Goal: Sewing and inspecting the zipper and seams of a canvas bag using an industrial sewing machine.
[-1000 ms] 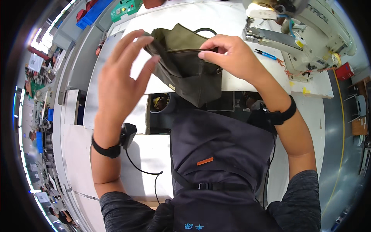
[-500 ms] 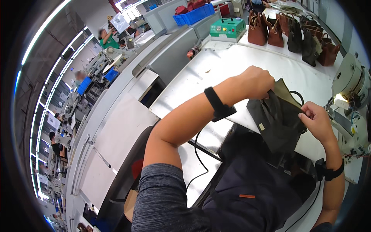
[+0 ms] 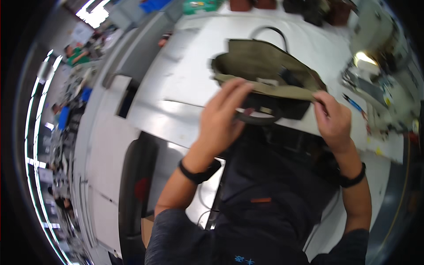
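A dark handbag (image 3: pixel 296 108) with an olive-green lining (image 3: pixel 247 59) is held above the front part of the white table, its mouth spread wide toward me. One black handle (image 3: pixel 282 35) arches up at the far side; the other hangs on the near side by my left hand. My left hand (image 3: pixel 223 115) is closed on the near rim toward its left end, fingers over the edge. The right corner of the rim is pinched between the thumb and fingers of my right hand (image 3: pixel 333 119). A small pale label (image 3: pixel 267 81) shows inside the bag.
To the right stands a sewing machine (image 3: pixel 375 66) with its lamp lit, a blue-handled tool (image 3: pixel 353 102) beside it. Several brown and dark bags (image 3: pixel 309 11) line the back of the white table (image 3: pixel 176 88). A green box (image 3: pixel 201 6) sits at the far edge.
The bag has turned so its opened mouth faces me, where its outer side showed before. My left hand has come down and nearer; the right keeps to the bag's right corner. The view has shifted.
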A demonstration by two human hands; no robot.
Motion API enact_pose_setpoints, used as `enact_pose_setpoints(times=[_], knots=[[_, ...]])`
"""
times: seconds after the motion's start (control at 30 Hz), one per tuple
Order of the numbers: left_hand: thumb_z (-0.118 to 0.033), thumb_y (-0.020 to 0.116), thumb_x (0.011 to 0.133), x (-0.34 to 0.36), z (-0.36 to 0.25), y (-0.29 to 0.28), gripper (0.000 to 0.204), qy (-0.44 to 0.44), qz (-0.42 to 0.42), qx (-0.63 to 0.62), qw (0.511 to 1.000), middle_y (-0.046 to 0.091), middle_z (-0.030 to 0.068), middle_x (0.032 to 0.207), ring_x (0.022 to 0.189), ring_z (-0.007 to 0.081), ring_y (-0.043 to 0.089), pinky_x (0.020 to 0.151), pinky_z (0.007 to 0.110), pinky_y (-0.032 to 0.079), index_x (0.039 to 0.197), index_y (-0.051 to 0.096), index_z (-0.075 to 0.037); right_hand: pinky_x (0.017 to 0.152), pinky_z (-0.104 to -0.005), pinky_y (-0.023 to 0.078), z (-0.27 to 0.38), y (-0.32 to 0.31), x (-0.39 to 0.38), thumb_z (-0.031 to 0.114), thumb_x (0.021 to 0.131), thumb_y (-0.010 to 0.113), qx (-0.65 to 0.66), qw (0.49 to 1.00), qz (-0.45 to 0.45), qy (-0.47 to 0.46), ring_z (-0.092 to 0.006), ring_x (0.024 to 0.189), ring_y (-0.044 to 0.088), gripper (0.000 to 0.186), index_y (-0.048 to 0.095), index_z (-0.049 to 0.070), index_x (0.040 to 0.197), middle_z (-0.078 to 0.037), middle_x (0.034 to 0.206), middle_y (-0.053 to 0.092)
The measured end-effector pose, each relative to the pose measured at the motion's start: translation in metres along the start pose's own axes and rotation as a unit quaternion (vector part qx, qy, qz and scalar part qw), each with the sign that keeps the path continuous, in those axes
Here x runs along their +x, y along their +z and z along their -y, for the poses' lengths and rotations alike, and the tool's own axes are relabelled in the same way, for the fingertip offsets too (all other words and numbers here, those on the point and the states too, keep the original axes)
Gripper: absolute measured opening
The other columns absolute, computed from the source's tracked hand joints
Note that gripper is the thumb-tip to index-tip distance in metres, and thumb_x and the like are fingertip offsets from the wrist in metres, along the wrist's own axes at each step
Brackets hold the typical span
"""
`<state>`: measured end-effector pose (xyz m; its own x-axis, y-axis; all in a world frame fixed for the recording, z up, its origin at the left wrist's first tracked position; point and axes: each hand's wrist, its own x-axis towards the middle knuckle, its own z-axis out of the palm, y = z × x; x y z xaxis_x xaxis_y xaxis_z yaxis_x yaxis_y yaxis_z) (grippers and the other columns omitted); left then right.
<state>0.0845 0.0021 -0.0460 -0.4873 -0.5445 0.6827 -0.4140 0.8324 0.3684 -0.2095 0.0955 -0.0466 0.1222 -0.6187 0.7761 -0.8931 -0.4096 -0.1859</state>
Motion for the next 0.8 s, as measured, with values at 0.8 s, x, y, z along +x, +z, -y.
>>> enact_pose_setpoints(times=[0.8], knots=[[-0.021,0.064,0.107,-0.066,-0.015,0.024,0.016,-0.497,-0.086,-0.505,0.701,0.071,0.0078,0.100,0.091,0.0182,0.071,0.072,0.027,0.054,0.106,0.063,-0.006,0.090,-0.0214,0.052,0.064,0.020,-0.052,-0.003,0.100,0.069,0.420,0.814,-0.061,0.396,-0.0079,0.100,0.066,0.022,0.063,-0.003,0.122,-0.004,0.113,0.068]])
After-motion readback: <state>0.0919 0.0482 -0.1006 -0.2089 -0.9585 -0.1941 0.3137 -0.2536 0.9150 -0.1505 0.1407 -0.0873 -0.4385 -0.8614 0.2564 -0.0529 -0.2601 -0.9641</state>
